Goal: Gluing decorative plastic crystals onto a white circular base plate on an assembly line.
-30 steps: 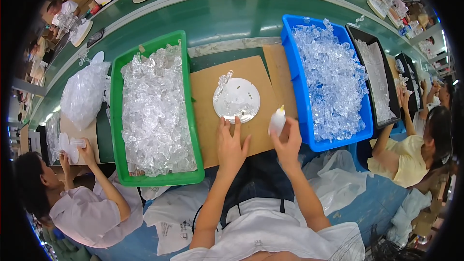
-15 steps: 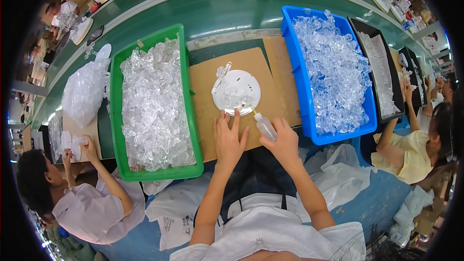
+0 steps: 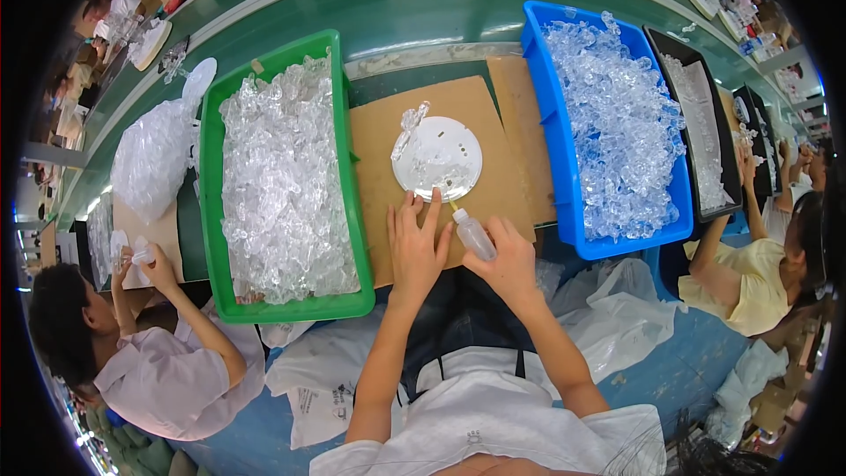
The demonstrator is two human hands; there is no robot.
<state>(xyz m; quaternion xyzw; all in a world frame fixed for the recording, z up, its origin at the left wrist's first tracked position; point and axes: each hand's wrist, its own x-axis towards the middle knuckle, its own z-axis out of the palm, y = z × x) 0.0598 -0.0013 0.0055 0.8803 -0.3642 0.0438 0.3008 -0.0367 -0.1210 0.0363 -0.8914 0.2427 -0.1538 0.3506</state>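
A round white disc (image 3: 434, 143) with small holes lies on a brown cardboard sheet (image 3: 370, 159) in front of me. Clear plastic pieces (image 3: 408, 130) stand along its far left rim, and more clear material sits toward its near side. My left hand (image 3: 416, 251) is open, its fingertips against the disc's near edge. Held in my right hand (image 3: 511, 266) is a small translucent squeeze bottle (image 3: 476, 238), tilted so that its thin yellowish nozzle points at the near rim. Whether the tip touches the disc I cannot tell.
Clear plastic pieces fill a green bin (image 3: 352, 211) on the left and a blue bin (image 3: 568, 167) on the right. Beyond the blue one stands a black tray (image 3: 727, 167). Co-workers sit at both sides. A green conveyor (image 3: 414, 13) runs across the far side.
The bottle and my right hand have shifted a little left along the disc's near edge. My left hand still rests at the rim. The whole view has moved slightly.
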